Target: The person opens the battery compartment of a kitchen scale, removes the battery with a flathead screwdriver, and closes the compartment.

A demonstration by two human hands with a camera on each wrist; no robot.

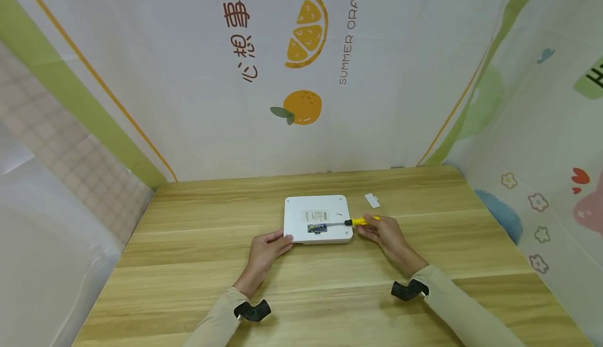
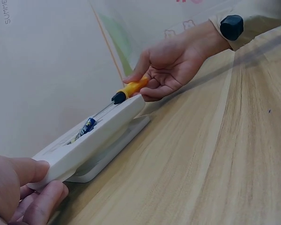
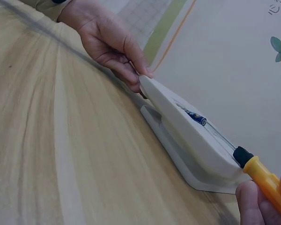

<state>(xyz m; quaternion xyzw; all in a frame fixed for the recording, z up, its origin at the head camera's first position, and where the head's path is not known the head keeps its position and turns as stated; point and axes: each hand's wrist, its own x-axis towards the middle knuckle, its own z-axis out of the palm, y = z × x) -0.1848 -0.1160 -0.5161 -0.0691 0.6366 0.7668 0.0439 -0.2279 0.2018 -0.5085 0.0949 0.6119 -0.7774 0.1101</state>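
A white flat device (image 1: 297,205) with rounded corners lies with its labelled underside up, its battery compartment showing blue batteries (image 1: 317,228). My left hand (image 1: 266,253) pinches the device's near left corner, thumb on top and fingers beneath. In my right hand (image 1: 388,237) is a yellow-handled screwdriver (image 1: 359,222), held by the handle at the device's right edge. Its metal shaft runs low across the underside, with the tip at the batteries. In the left wrist view one battery (image 2: 88,125) sticks up at a slant, its end at the screwdriver's tip.
A small white battery cover (image 1: 372,200) lies on the wooden table (image 1: 198,242) behind the right hand, apart from the device. A printed curtain (image 1: 386,101) hangs along the table's back edge, with more sheeting at both sides.
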